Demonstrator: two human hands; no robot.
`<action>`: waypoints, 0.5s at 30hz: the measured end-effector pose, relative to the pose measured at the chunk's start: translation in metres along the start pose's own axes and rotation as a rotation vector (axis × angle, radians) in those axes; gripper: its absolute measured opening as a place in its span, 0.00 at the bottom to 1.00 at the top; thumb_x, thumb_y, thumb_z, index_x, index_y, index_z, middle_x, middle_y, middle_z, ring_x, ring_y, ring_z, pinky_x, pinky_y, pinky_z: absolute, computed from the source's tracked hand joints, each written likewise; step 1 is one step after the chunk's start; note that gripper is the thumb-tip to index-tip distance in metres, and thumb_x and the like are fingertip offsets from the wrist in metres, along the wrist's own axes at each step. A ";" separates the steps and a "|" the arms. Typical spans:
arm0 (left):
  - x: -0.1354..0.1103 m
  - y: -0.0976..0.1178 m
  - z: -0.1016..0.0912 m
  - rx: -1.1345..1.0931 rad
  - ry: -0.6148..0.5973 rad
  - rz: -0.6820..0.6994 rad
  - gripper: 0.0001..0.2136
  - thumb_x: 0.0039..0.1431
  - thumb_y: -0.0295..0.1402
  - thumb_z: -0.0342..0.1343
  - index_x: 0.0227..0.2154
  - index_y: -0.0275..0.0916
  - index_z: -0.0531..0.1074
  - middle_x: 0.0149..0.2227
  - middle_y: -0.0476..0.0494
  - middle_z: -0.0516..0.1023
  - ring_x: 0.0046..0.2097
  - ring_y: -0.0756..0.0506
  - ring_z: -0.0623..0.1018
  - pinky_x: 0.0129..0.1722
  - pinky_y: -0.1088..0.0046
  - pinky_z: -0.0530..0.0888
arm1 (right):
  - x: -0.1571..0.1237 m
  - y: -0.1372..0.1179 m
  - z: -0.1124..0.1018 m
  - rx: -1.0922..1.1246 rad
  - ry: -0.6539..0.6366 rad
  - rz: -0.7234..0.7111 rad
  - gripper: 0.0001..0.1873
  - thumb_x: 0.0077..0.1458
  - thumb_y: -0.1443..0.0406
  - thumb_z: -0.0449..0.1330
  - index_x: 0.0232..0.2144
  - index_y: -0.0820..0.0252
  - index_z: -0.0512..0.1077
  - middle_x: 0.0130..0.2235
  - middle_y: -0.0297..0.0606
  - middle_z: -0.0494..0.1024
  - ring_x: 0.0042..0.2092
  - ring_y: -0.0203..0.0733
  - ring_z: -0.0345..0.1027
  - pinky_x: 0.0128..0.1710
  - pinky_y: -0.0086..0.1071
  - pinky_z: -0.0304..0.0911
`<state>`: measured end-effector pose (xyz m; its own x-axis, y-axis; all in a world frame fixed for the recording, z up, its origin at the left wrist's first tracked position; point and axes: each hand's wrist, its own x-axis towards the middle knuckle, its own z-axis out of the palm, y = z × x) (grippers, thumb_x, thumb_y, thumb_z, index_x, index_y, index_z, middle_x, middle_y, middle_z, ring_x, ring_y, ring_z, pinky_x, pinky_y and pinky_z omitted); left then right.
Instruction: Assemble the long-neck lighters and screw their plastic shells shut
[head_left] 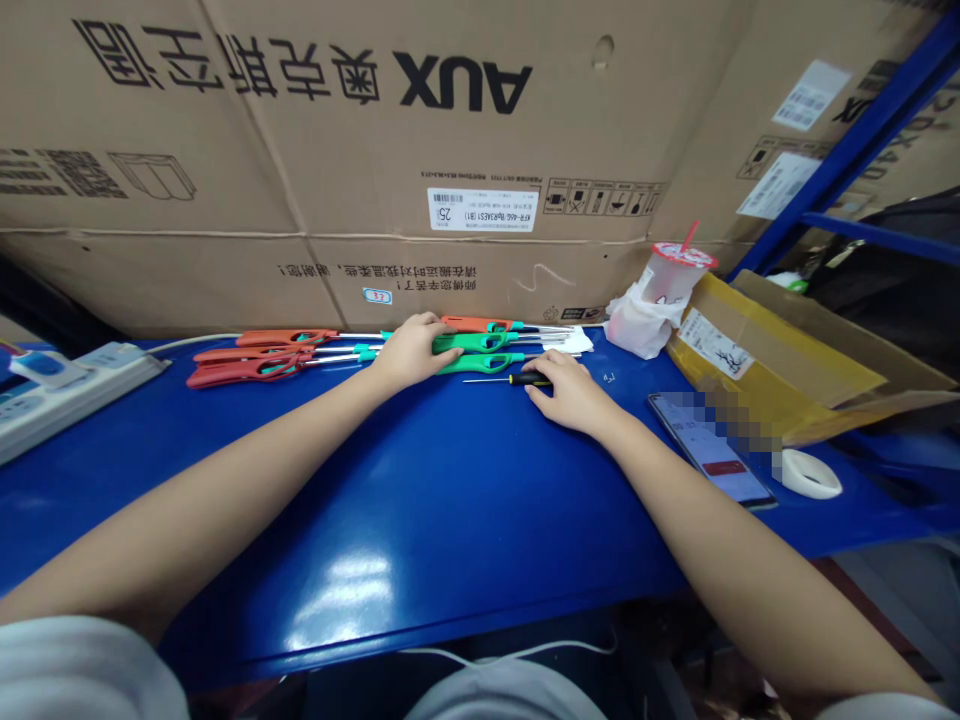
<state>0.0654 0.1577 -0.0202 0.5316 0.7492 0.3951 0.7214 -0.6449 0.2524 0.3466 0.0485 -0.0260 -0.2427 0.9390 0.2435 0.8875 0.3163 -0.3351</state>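
Note:
Long-necked lighters lie in a row at the back of the blue table. My left hand (411,354) is on the green lighters (480,362), thumb and fingers closed round their handle ends. Red lighters (247,372) lie to its left with their metal necks pointing right, and an orange lighter (472,324) lies just behind the green ones. My right hand (574,393) has its fingers closed on the black and yellow handle of a screwdriver (517,380), whose thin shaft points left. Part of that handle is hidden under my fingers.
A large cardboard box (360,150) stands along the back edge. At right are a bagged drink cup (660,295), an open yellow-taped carton (757,360), a phone (712,450) and a white tape roll (810,473). A power strip (67,395) lies at left.

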 end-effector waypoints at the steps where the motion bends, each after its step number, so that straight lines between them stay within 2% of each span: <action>1: -0.001 0.002 -0.001 0.008 0.006 0.000 0.21 0.63 0.47 0.59 0.52 0.39 0.79 0.48 0.36 0.76 0.53 0.33 0.76 0.56 0.54 0.74 | 0.000 0.000 0.000 0.000 0.000 -0.002 0.15 0.61 0.64 0.61 0.51 0.56 0.77 0.54 0.47 0.77 0.58 0.56 0.71 0.59 0.52 0.65; 9: -0.011 0.015 -0.013 0.077 0.036 0.021 0.22 0.65 0.48 0.57 0.55 0.41 0.77 0.54 0.34 0.75 0.57 0.30 0.72 0.55 0.49 0.71 | 0.000 0.004 0.003 0.003 0.021 -0.027 0.16 0.60 0.64 0.61 0.51 0.55 0.76 0.53 0.46 0.77 0.56 0.55 0.71 0.58 0.52 0.66; 12: -0.024 0.006 -0.025 0.103 0.026 0.021 0.22 0.66 0.49 0.55 0.56 0.41 0.77 0.55 0.34 0.75 0.57 0.30 0.72 0.55 0.50 0.71 | -0.001 0.005 0.002 0.007 0.036 -0.054 0.17 0.60 0.63 0.62 0.51 0.56 0.76 0.52 0.47 0.77 0.56 0.56 0.71 0.58 0.53 0.66; 15: -0.043 -0.015 -0.038 0.130 0.017 -0.001 0.22 0.67 0.48 0.52 0.55 0.41 0.77 0.53 0.34 0.76 0.57 0.30 0.73 0.56 0.49 0.71 | -0.002 0.000 -0.001 0.016 0.051 -0.119 0.18 0.61 0.61 0.62 0.53 0.55 0.75 0.53 0.47 0.76 0.58 0.56 0.70 0.60 0.53 0.65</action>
<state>0.0146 0.1293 -0.0080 0.5240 0.7466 0.4099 0.7740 -0.6182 0.1366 0.3476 0.0464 -0.0253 -0.3252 0.8867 0.3286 0.8473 0.4275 -0.3152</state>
